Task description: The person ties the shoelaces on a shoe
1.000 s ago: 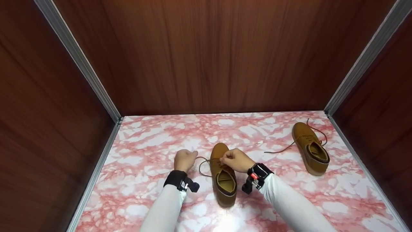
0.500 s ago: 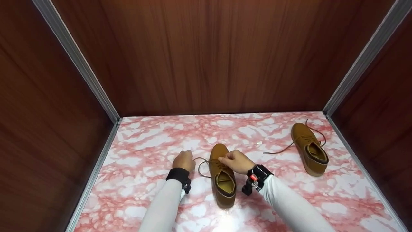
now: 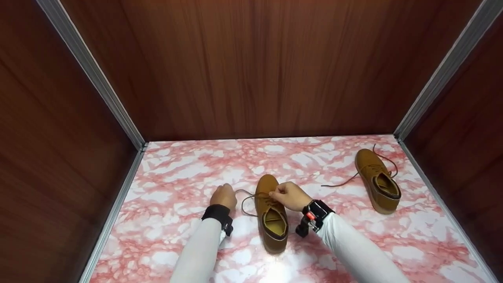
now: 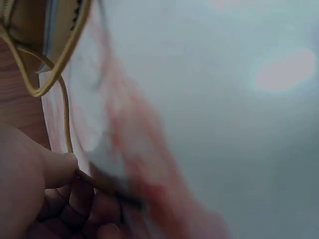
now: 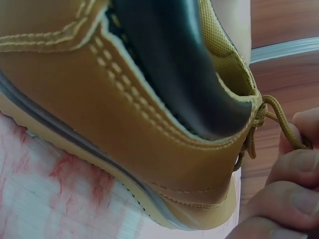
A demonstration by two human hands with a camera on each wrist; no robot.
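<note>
A tan lace-up shoe [image 3: 268,183] stands on the pink-and-white surface, toe pointing away and heel towards me. To its left is my left hand [image 3: 223,197], its back facing the head camera. In the left wrist view, that thumb and fingers pinch a brown shoelace [image 4: 67,119] close to its dark tip. My right hand [image 3: 291,195] is over the lacing from the right side. It pinches a lace loop [image 5: 281,117] beside the top eyelets, seen in the right wrist view. A slack curve of lace lies between the left hand and the shoe.
A second tan shoe [image 3: 368,159] stands at the back right, its lace ends spread to both sides. Dark wood panels [image 3: 251,70] rise at the back and both sides, with grey metal strips [image 3: 114,98] along the corners.
My left hand has turned so its back faces up, and has shifted slightly left with the lace end. My right hand stays at the lacing; both shoes stay in place.
</note>
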